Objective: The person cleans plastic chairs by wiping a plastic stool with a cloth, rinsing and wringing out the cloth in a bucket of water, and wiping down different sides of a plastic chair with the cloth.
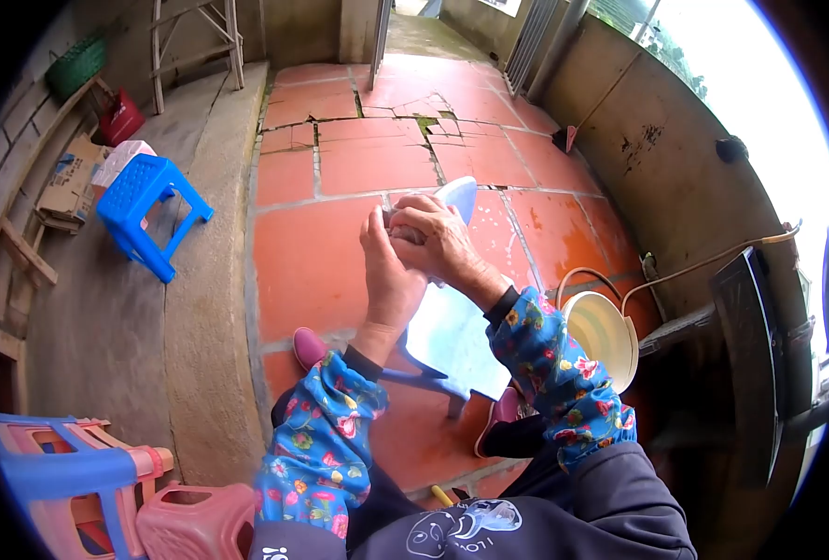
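Observation:
My left hand (388, 280) and my right hand (444, 245) are closed together in front of me, the right one resting over the fingers of the left. A small greyish thing shows between the fingers, mostly hidden, and I cannot make out its kind. Just beneath and beyond them stands a small light blue plastic chair (456, 345), its seat pale and shiny. Part of its backrest rises behind my right hand. Floral sleeve covers reach up to both wrists.
A pale bucket (604, 343) stands at the right beside a hose (713, 263). White suds spot the red tiles (344, 247) past the chair. On the left ledge is a blue stool (148, 210); stacked stools (69, 485) and a pink stool (195, 523) are at lower left.

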`<state>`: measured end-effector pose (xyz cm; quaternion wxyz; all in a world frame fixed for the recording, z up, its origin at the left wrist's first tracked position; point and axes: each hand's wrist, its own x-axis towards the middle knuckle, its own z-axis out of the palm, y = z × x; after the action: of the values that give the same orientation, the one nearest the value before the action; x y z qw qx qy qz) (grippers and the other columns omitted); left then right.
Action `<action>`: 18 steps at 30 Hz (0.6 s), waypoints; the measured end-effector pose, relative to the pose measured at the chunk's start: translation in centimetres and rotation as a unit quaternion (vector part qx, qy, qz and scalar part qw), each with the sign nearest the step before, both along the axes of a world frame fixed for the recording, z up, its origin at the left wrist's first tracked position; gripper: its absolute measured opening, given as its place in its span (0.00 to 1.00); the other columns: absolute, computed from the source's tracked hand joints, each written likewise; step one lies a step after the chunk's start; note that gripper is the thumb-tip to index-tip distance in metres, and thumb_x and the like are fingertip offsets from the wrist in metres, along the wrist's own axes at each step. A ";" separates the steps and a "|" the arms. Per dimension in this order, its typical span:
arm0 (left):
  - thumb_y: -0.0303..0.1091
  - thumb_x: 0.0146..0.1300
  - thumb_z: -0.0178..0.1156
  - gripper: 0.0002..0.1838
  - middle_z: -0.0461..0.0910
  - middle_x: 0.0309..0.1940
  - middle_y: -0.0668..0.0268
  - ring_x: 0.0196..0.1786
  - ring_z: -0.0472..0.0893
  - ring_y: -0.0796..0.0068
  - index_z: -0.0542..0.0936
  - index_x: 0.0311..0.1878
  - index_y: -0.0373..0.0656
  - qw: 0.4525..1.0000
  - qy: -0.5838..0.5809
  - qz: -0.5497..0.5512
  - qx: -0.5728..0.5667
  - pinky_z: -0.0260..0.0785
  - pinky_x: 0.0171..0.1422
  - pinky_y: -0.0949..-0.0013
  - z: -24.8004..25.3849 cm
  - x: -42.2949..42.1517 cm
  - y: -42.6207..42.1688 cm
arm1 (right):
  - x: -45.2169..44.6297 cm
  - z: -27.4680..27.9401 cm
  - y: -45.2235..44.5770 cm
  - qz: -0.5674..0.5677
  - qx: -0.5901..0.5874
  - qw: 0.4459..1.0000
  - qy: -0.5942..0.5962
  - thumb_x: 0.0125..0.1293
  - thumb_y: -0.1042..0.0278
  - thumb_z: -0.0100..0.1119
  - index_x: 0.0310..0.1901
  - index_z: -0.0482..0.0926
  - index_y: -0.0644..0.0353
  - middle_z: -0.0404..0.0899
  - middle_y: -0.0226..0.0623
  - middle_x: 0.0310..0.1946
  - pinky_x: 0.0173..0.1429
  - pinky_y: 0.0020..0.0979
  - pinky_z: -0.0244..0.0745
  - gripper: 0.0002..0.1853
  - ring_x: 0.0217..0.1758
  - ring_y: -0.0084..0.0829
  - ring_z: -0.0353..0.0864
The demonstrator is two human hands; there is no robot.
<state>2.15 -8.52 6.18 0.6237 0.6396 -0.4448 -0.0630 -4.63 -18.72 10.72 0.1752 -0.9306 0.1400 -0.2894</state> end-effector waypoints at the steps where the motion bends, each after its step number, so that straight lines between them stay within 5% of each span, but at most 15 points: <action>1: 0.19 0.56 0.58 0.44 0.56 0.67 0.43 0.67 0.65 0.45 0.48 0.73 0.37 1.000 -0.012 -0.004 -0.021 0.61 0.72 0.54 -0.2 0.1 -0.1 | -0.2 -0.4 -0.2 0.003 0.006 1.000 -0.010 0.53 0.53 0.66 0.41 0.84 0.50 0.79 0.32 0.49 0.56 0.46 0.66 0.16 0.56 0.39 0.75; 10: 0.19 0.61 0.49 0.39 0.57 0.72 0.44 0.73 0.62 0.50 0.48 0.76 0.42 0.993 0.035 -0.115 -0.014 0.57 0.76 0.58 -1.6 0.6 -0.4 | 1.5 -0.1 -6.0 -0.006 0.029 0.999 0.027 0.51 0.49 0.66 0.40 0.86 0.51 0.81 0.36 0.44 0.55 0.41 0.73 0.19 0.52 0.43 0.78; 13: 0.19 0.62 0.48 0.38 0.57 0.72 0.44 0.73 0.62 0.53 0.50 0.76 0.42 0.990 0.070 -0.111 0.047 0.56 0.76 0.60 -1.3 0.2 0.2 | 1.0 0.7 -7.6 -0.098 0.033 0.994 0.026 0.51 0.49 0.66 0.41 0.86 0.52 0.81 0.38 0.45 0.57 0.41 0.73 0.19 0.53 0.44 0.78; 18: 0.35 0.72 0.49 0.31 0.63 0.68 0.50 0.70 0.65 0.59 0.54 0.74 0.39 0.960 0.244 -0.136 0.008 0.57 0.74 0.64 -2.9 0.5 0.1 | 1.6 -1.3 -9.7 -0.278 0.084 0.956 -0.048 0.53 0.50 0.63 0.48 0.84 0.48 0.78 0.41 0.51 0.59 0.47 0.71 0.21 0.59 0.46 0.75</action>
<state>2.60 -8.43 3.29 0.6937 0.5434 -0.3611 -0.3051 -3.06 -28.41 9.41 0.1718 -0.8217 0.4089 -0.3579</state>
